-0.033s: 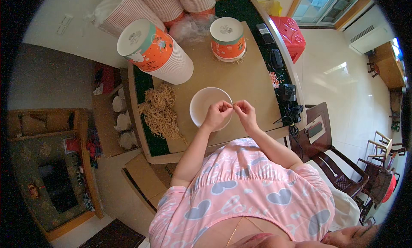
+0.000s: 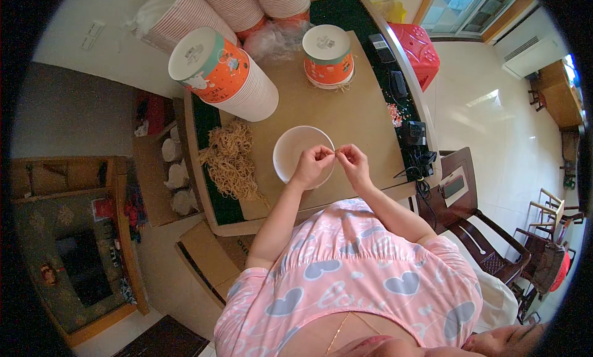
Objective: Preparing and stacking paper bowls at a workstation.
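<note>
**Nothing visibly moved since the earlier frame**

The left hand (image 2: 312, 166) and right hand (image 2: 354, 164) meet, fingertips pinched closed; anything held is too small to tell. Steady wrists and light, close pinches should suit such fine work. Beneath, the plain white round bowl (image 2: 289, 150) stands open-side up on tan cardboard (image 2: 346, 116).

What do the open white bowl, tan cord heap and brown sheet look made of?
White bowl: probably coated paper; smooth, thin-rimmed. Tan cord heap: paper or plant fibre, perhaps; matte, tangled strands. Brown sheet: likely cardboard; flat, dull.
</note>
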Demonstrator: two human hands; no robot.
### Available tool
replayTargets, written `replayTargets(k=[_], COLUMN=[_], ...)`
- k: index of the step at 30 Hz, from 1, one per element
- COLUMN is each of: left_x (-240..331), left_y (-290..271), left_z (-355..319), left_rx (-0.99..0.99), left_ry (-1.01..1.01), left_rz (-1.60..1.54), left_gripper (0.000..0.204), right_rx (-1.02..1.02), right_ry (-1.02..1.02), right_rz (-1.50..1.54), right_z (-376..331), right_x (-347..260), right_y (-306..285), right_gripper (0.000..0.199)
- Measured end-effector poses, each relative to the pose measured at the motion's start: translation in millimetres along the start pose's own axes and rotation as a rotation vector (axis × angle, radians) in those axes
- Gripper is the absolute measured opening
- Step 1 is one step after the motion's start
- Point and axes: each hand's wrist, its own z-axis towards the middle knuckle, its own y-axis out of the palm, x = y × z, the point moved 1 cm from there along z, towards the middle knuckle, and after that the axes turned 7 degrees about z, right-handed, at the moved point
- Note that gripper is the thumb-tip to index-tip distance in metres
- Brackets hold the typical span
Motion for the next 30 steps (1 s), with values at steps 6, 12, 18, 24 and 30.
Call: replayTargets(k=[6, 12, 18, 24, 30], left_x=[-13, -12, -15, -25, -10], left_y=[-12, -18, -14, -12, 2], left_z=[1, -1, 2, 6, 6], left_rx=[-0.161, -0.296, -0.447, -0.518, -0.125], left_ry=[-0.498, -0.713, -0.805, -0.736, -0.383], left_rz=[-0.436, -0.469, -0.723, -0.843, -0.347], left_gripper=[0.012, 0.018, 0.016, 0.015, 0.006], right_rx=[-0.121, -0.128, -0.161, -0.219, -0.121], right_ry=[-0.352, -0.497, -0.538, -0.614, -0.365], right_rz=[-0.347, -0.438, -0.517, -0.568, -0.383], right_z=[-11, -20, -24, -21, -16], right_x=[-14, -11, -8, -10, -8], right_y=[3, -1, -9, -8, -5], right_gripper=[0.007, 0.011, 0.015, 0.014, 0.009])
